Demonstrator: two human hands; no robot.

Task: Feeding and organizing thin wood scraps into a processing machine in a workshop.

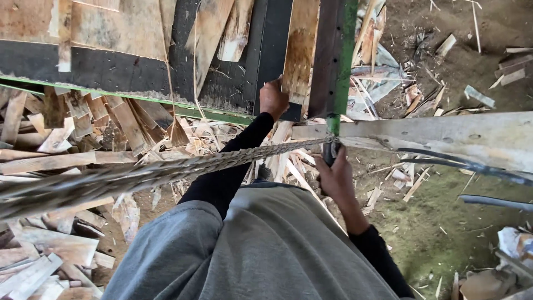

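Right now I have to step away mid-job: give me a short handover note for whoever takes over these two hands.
Left hand: pressed on the lower end of a wooden strip lying on the dark board.
Right hand: closed around the handle below the long green-edged blade, which lies beside the strip.
A twisted rope crosses in front.
Done: wood offcuts litter the ground.
Left: whether the strip is cut cannot be told.

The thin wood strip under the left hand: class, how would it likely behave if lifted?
The wood strip looks thin and long, so probably light and somewhat bendy. Its splintered edges suggest it may snap or snag the left hand.
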